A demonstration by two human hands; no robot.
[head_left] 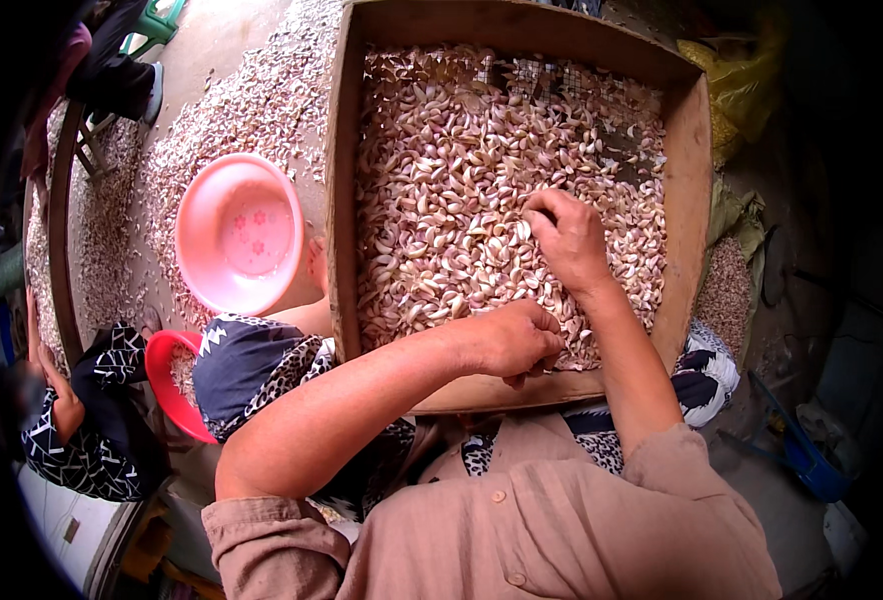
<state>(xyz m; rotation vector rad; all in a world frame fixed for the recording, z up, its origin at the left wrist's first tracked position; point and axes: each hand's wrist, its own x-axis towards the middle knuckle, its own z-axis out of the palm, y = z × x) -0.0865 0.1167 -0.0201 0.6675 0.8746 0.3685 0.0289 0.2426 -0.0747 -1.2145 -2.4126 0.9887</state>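
Note:
A wooden-framed sieve tray (689, 200) lies before me, with a wire mesh bottom that shows through at the far side. Loose garlic cloves (441, 170), whitish and pink, cover most of it. My right hand (569, 240) is over the middle of the cloves, thumb and forefinger pinched together at their surface. Nearer the front edge, my left hand (516, 340) hangs low with its fingers curled inward. Whatever either hand may hold is too small or hidden to make out.
Left of the tray stands a pink plastic basin (196, 235); a red basin (166, 400) with cloves sits nearer. Cloves and skins (231, 110) cover the floor beyond. Another person (91, 430) sits at the left. A yellow sack (736, 95) and a blue object (811, 460) are at the right.

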